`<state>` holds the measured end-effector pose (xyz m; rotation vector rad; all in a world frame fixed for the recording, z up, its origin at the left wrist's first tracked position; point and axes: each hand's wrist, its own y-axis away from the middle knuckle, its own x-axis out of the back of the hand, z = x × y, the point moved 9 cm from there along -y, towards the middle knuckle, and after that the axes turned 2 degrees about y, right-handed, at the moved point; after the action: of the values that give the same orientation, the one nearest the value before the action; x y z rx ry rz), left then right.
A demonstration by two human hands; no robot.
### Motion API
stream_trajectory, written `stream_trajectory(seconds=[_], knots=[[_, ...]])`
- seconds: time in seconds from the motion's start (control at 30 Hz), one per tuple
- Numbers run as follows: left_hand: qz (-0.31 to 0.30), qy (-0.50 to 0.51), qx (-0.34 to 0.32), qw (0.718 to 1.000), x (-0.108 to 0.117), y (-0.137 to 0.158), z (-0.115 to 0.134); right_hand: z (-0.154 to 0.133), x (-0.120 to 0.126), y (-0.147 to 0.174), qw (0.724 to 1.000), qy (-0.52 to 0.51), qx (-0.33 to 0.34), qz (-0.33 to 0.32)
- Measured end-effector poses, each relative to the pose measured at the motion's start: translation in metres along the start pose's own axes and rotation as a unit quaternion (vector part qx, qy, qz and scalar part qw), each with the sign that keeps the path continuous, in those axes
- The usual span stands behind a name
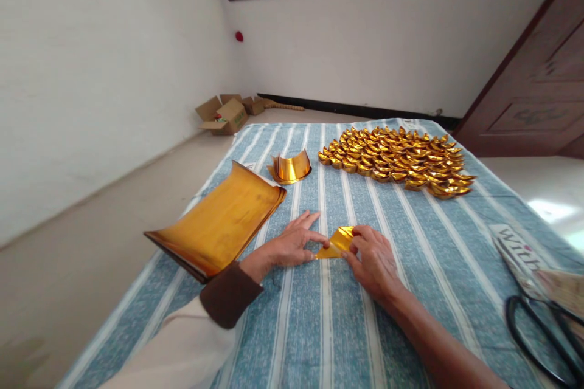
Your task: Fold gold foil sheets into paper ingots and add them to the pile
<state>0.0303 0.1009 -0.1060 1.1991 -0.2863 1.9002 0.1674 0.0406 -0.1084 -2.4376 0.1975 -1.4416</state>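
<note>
A small piece of gold foil paper [336, 245], partly folded, lies on the striped cloth between my hands. The thumb and index finger of my left hand [294, 243] pinch its left corner, while the other fingers stretch out over the cloth. On the right side, my right hand [371, 255] grips the foil paper between thumb and curled fingers, which cover its right end. Left of my left hand rests a big stack of gold foil sheets [228, 216]. Beyond it stands a smaller curved stack of gold foil sheets [292, 168].
Many folded gold foil ingots [396, 158] sit in rows at the table's far right. Black-handled scissors [531, 301] lie at the right edge. Blue-and-white striped cloth [301, 328] covers the table. Cardboard boxes [225, 117] stand on the floor by the wall.
</note>
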Motion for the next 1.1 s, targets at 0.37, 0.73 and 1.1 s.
stream_trajectory(seconds=[0.37, 0.73, 1.1], knots=[[0.101, -0.008, 0.06, 0.993, -0.003, -0.005, 0.004, 0.005, -0.001, -0.002, 1.0, -0.018, 0.008, 0.005], [0.099, -0.001, 0.065, 0.993, -0.006, -0.004, 0.001, 0.011, -0.003, -0.004, 0.999, -0.042, 0.009, -0.002], [0.111, -0.028, 0.073, 0.991, -0.005, 0.007, 0.01, 0.01, 0.005, -0.005, 0.996, -0.07, 0.05, -0.003]])
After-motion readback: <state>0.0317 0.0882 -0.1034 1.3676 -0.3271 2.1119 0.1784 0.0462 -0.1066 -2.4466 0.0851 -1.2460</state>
